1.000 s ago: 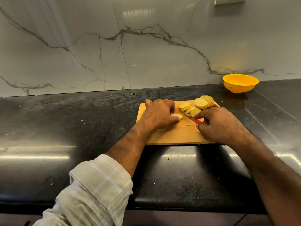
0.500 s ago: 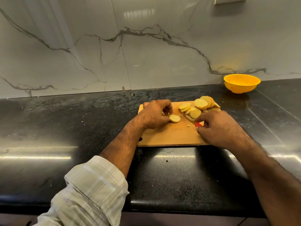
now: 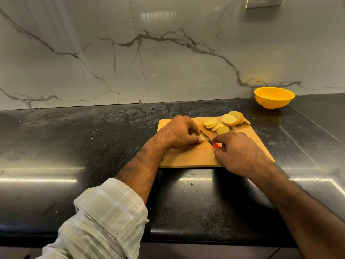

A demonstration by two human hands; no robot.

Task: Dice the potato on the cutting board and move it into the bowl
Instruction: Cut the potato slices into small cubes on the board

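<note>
Glossy black speckled stone countertop (image 3: 78, 146), light streaks reflected. White grey-veined marble backsplash wall (image 3: 93, 53) behind; white switch plate (image 3: 264, 1) top rt.

- The left hand (image 3: 179, 132) reaches forward from a rolled plaid sleeve (image 3: 104, 219), palm down, fingers curled and pinching a small piece under the fingertips.
- The right hand (image 3: 237, 152) comes in from the right on a bare forearm, knuckles up, fingers wrapped round a red handle (image 3: 216, 145).

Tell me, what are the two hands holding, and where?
Right hand grips a knife by its red handle. Left hand pinches a pale yellow potato slice at its edges.
</note>
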